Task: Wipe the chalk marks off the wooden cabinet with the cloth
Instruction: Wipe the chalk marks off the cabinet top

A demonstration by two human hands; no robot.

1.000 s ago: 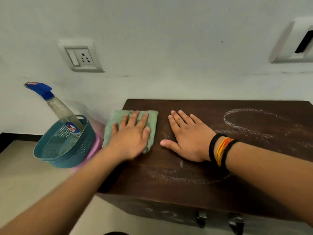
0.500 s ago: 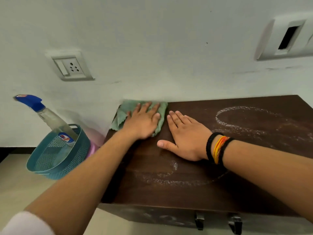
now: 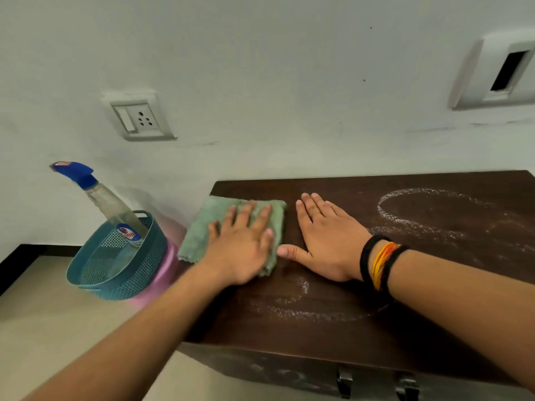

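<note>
A dark wooden cabinet [image 3: 362, 337] stands against the wall, with me looking down on its top. White chalk marks show as an oval [image 3: 385, 215] at the right and a curved line [image 3: 304, 314] near the front. A folded green cloth [image 3: 202, 227] lies at the top's left edge and hangs slightly over it. My left hand [image 3: 243, 244] presses flat on the cloth with fingers spread. My right hand [image 3: 327, 241] rests flat on the bare wood just right of the cloth, with bands on its wrist.
A teal mesh basket [image 3: 115, 273] holding a blue-capped spray bottle [image 3: 110, 204] sits on something pink [image 3: 168, 273] left of the cabinet. A wall socket [image 3: 139, 118] and a white wall plate [image 3: 503, 70] are above. Metal latches [image 3: 344, 377] hang on the cabinet's front.
My left hand has slid the cloth from the back left corner toward me along the left edge. My right hand has stayed flat in place.
</note>
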